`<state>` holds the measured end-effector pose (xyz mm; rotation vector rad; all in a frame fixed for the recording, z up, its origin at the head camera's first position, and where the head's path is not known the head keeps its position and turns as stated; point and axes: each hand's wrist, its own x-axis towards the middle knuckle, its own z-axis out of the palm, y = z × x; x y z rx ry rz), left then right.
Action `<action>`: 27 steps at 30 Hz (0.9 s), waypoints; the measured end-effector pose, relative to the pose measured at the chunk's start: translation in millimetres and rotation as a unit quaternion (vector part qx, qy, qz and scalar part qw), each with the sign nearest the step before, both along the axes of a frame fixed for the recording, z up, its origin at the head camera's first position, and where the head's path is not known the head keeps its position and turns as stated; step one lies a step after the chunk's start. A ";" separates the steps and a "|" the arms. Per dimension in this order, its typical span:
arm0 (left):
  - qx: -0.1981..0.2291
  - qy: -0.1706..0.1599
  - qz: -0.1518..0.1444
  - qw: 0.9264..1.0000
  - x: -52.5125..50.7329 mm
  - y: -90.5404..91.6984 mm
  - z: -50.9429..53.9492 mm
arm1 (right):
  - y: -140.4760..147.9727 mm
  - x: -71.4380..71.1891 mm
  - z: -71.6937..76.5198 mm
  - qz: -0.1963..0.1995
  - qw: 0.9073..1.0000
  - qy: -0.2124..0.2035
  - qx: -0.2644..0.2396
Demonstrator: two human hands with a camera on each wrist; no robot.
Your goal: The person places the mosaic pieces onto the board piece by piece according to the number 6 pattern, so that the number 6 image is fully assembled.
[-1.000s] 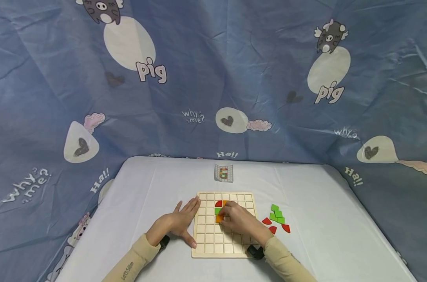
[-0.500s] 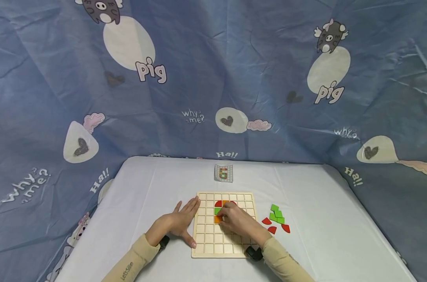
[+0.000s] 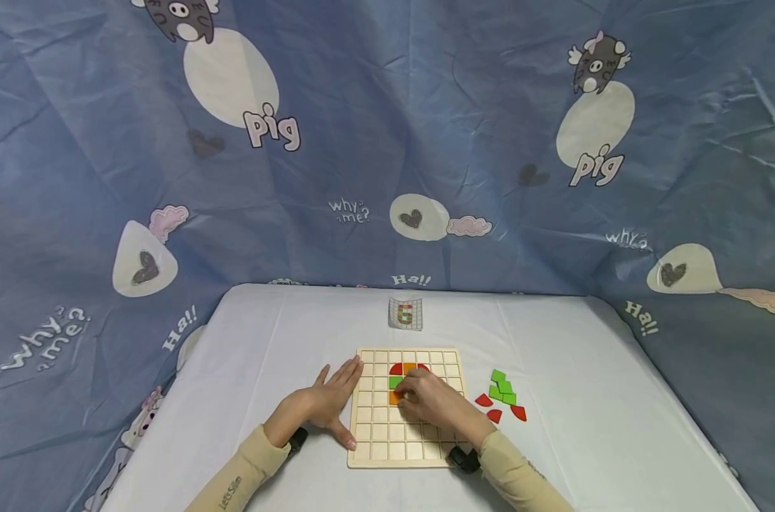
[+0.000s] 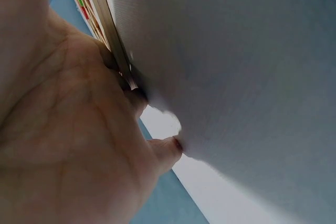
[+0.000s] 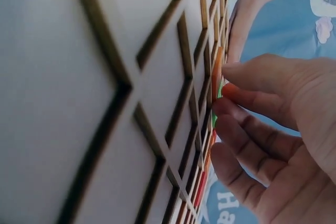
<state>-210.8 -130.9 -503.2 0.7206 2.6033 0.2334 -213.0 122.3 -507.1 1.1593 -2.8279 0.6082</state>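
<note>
One wooden board (image 3: pixel 380 451): flat on the white table (image 3: pixel 592 398), gridded all over, near edge toward the person.
Left hand (image 3: pixel 326 405): splayed at the board's left edge, fingertips up by the far-left corner, thumb down toward the near-left corner; fingers straight, nothing in their grasp.
Right hand (image 3: pixel 432 398): in over the board from the right edge, fingers bent, thumb and index finger close together, tips at a tile; pinched or merely pressed, cannot tell.
Orange tile (image 3: pixel 394 398): there it is, at those very fingertips, a little left of the board's middle, partly covered.
Green tile (image 3: pixel 396 382): next cell toward the far edge, right beside the orange.
Coloured row: red quarter-round (image 3: pixel 397 370), second orange tile (image 3: pixel 409 368), second red quarter-round (image 3: pixel 423 367), side by side toward the far edge, the last partly hidden.
Loose pieces: green squares (image 3: pixel 505 388) bunched off the board's right edge, three red wedges (image 3: pixel 483 400) scattered just beside them.
Printed card (image 3: pixel 405 314): beyond the board's far edge, near the table's far edge.
</note>
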 end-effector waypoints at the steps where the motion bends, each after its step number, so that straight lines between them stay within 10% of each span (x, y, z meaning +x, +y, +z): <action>1: 0.001 0.000 0.000 1.000 0.2 0.0 -0.1 | 1.4 0.1 0.6 -0.002 1.000 -0.002 -0.002; 27: 0.005 -0.002 0.004 1.000 0.3 -0.6 0.4 | 114.9 -14.4 10.6 -0.196 0.979 -0.056 -0.019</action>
